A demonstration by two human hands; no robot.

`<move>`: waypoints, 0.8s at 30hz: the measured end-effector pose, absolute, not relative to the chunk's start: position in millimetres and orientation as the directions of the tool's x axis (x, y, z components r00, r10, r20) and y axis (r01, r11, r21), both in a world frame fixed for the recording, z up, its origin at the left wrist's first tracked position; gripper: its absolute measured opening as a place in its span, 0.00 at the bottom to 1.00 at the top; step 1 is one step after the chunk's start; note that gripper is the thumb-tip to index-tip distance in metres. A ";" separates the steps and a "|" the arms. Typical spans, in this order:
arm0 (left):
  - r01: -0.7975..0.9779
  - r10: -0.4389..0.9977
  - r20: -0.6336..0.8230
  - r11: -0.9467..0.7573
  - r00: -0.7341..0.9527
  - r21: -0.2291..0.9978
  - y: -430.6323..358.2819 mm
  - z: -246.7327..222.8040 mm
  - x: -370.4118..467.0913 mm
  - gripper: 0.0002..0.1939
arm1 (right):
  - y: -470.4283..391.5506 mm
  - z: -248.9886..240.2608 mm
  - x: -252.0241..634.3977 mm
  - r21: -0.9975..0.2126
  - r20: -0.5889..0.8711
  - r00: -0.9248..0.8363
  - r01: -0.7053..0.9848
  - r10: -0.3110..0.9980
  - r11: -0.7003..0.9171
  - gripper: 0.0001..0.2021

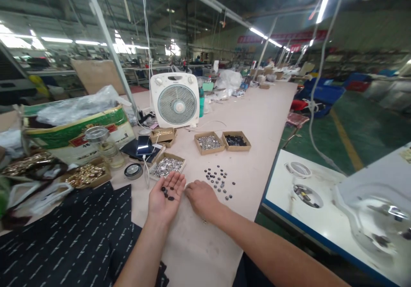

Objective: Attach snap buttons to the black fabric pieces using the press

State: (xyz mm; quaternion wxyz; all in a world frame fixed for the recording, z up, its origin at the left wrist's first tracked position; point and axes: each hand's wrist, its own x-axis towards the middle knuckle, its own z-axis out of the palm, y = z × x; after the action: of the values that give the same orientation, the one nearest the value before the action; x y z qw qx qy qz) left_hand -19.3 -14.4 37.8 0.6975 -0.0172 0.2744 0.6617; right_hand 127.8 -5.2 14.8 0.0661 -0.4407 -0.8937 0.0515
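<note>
At the left we see dark printed cloth [77,240] spread flat, and beyond it a tray of gold-coloured parts [104,179]; its raised walls presumably stop small parts from mixing. Next comes a tray of silver-coloured parts [183,166], just past the left fingertips, likely set there for easy reach.

Our left hand [165,203] is turned palm up, fingers extended and slightly cupped, a shape that seems meant to stop the few small black pieces [171,198] from rolling off. They rest near the base of its fingers, ungripped.

Just beside it, our right hand [205,197] is palm down with fingers bent; the fingertips are poorly shown, so we cannot tell whether they pinch anything.

To its right, scattered round pieces [222,185] lie apart on the table [205,257], perhaps spread for easy picking. Beyond these stand a second silver tray [212,151] and, rightmost, a tray of black parts [238,148].
</note>
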 end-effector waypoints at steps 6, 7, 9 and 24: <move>-0.921 0.909 -0.406 0.080 -0.089 0.381 -22.0 46.4 -24.6 0.14 | -74.1 2.3 137.8 -0.304 0.155 -0.532 0.776 0.832 0.553 0.19; -0.923 0.908 -0.409 0.078 -0.091 0.378 -22.1 45.5 -23.2 0.14 | -81.1 1.1 141.1 -0.331 0.143 -0.521 0.776 0.842 0.536 0.20; -0.927 0.907 -0.412 0.073 -0.091 0.367 -21.2 43.4 -18.6 0.14 | -91.0 -0.5 148.8 -0.372 0.122 -0.495 0.781 0.860 0.502 0.21; -0.950 0.927 -0.360 0.015 -0.103 0.311 -7.6 57.5 -1.2 0.15 | -157.6 18.2 127.1 -0.647 0.253 -0.718 0.373 0.649 0.665 0.19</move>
State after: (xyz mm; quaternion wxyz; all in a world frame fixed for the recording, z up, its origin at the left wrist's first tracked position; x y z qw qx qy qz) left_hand -1.2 -7.6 57.5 0.6693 -0.0236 0.2443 0.7013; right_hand 127.1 -157.6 18.2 0.2385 -0.2901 -0.8806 0.2888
